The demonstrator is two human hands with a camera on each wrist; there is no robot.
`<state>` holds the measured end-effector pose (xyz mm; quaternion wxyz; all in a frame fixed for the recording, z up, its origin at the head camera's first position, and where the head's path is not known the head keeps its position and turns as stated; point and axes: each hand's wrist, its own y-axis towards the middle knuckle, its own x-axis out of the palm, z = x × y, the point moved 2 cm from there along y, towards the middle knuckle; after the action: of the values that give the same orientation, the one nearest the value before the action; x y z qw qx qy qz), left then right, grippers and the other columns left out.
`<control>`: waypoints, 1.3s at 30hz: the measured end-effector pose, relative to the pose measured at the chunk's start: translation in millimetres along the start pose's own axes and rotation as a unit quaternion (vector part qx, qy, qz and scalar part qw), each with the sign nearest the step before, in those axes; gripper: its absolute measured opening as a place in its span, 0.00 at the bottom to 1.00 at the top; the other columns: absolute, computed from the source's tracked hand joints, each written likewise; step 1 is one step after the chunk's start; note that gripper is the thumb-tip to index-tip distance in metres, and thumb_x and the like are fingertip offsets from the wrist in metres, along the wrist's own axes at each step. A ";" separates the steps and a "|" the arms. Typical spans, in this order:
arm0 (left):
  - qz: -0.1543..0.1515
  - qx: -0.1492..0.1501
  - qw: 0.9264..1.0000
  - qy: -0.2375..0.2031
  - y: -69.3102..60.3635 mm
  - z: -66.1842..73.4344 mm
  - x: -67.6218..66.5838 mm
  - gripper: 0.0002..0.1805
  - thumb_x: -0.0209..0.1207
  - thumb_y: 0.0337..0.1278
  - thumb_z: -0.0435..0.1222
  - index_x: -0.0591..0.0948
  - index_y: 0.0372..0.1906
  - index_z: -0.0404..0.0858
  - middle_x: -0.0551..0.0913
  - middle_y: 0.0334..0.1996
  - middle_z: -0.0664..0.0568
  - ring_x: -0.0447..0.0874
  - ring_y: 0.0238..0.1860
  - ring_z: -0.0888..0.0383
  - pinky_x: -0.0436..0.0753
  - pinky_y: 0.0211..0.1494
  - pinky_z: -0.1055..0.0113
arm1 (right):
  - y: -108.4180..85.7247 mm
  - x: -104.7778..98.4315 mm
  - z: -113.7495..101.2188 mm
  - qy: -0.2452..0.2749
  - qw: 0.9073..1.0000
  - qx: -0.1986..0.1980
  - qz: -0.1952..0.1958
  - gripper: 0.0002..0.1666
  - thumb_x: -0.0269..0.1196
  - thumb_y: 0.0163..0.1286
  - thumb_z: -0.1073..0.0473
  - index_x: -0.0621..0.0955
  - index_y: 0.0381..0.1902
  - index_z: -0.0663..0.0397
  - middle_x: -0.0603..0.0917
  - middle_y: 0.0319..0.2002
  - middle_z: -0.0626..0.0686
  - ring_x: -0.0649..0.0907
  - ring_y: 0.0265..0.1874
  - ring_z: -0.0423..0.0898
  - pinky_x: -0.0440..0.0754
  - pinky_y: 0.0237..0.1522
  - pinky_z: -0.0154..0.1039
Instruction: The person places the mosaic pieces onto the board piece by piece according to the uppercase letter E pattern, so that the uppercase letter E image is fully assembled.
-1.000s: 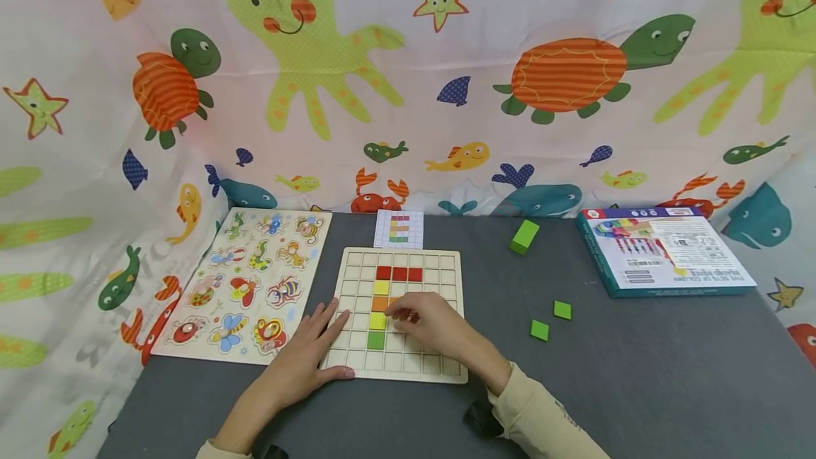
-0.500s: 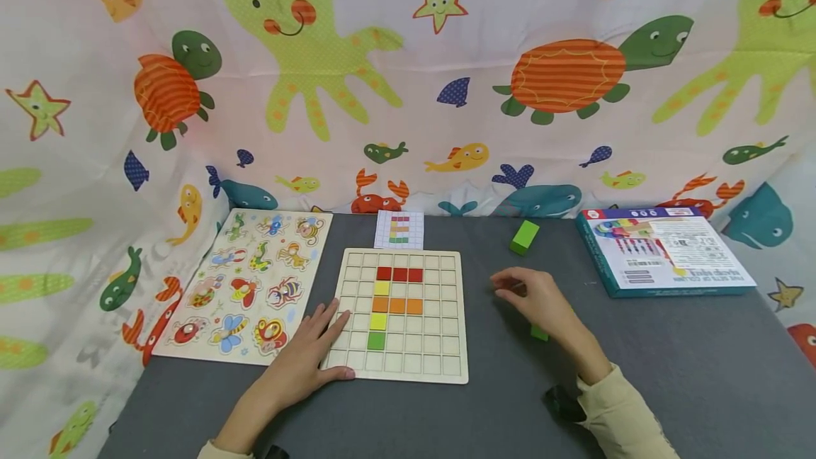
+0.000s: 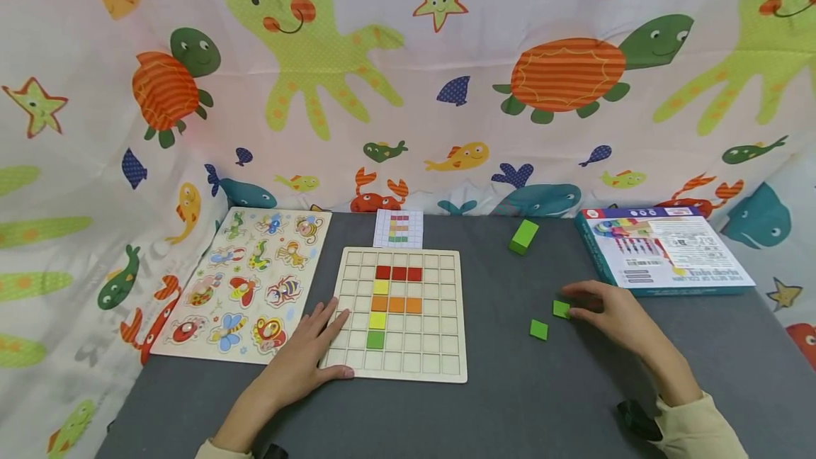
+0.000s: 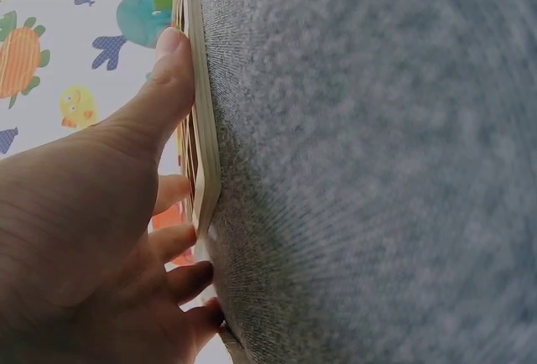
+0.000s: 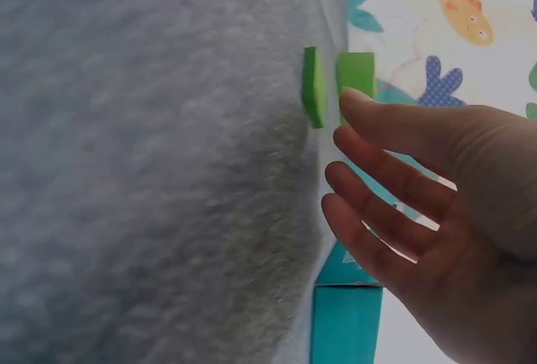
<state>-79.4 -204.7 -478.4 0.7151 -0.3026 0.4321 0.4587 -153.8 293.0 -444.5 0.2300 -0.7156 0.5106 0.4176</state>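
Observation:
My left hand (image 3: 309, 353) rests with spread fingers on the left edge of a wooden grid board (image 3: 421, 360). In its cells lie red tiles (image 3: 398, 273), orange tiles (image 3: 396, 304), yellow tiles (image 3: 377, 319) and a green tile (image 3: 375, 339). On the grey cloth to the right, my right hand (image 3: 618, 317) is beside a loose green square tile (image 3: 561, 309), fingers loosely bent. The right wrist view shows a gap between thumb and that tile (image 5: 314, 87). Another green tile (image 3: 538, 329) lies nearer the board.
Behind the board lies a card (image 3: 398, 229) with a coloured grid pattern. A puzzle board (image 3: 210, 338) with insect pictures lies to the left. A green block (image 3: 523, 236) stands at the back, and a flat printed box (image 3: 676, 257) lies at the right.
My right hand has left the board, where an orange tile now lies uncovered at the row's right end, and moved right to the loose green tile. The left hand has stayed put.

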 end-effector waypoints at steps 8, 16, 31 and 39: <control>0.001 0.001 1.000 -0.003 0.0 0.2 -1.4 0.53 0.68 0.48 0.57 0.60 0.76 0.40 0.49 0.77 0.42 0.45 0.76 0.38 0.52 0.75 0.41 | -0.6 9.0 4.1 0.007 1.000 -0.009 0.015 0.17 0.69 0.61 0.68 0.83 0.49 0.62 0.86 0.44 0.57 0.86 0.39 0.51 0.85 0.37 0.40; 0.008 0.005 1.000 -0.004 0.8 1.5 -1.5 0.52 0.67 0.48 0.58 0.61 0.75 0.39 0.51 0.77 0.40 0.47 0.75 0.36 0.53 0.74 0.41 | 3.2 8.5 1.2 0.022 1.000 -0.003 -0.009 0.19 0.71 0.59 0.67 0.83 0.49 0.62 0.85 0.45 0.58 0.85 0.41 0.53 0.85 0.38 0.41; 0.004 0.003 1.000 -0.006 1.0 3.4 -2.2 0.51 0.66 0.49 0.59 0.62 0.75 0.39 0.51 0.77 0.41 0.47 0.75 0.36 0.53 0.74 0.41 | 33.5 29.9 -41.9 0.081 0.996 -0.011 0.020 0.10 0.67 0.65 0.65 0.85 0.45 0.59 0.84 0.32 0.47 0.81 0.32 0.40 0.84 0.36 0.35; 0.006 0.004 1.000 -0.002 -0.7 1.1 -1.9 0.52 0.67 0.49 0.58 0.61 0.76 0.39 0.51 0.77 0.41 0.47 0.76 0.37 0.53 0.74 0.41 | 58.1 69.2 -79.1 0.129 0.991 -0.028 -0.013 0.12 0.69 0.63 0.66 0.85 0.45 0.59 0.82 0.30 0.46 0.82 0.30 0.41 0.84 0.36 0.38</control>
<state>-78.8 -204.8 -476.1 0.7140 -0.2965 0.4345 0.4621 -169.7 174.3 -453.3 0.1474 -0.7761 0.5146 0.3334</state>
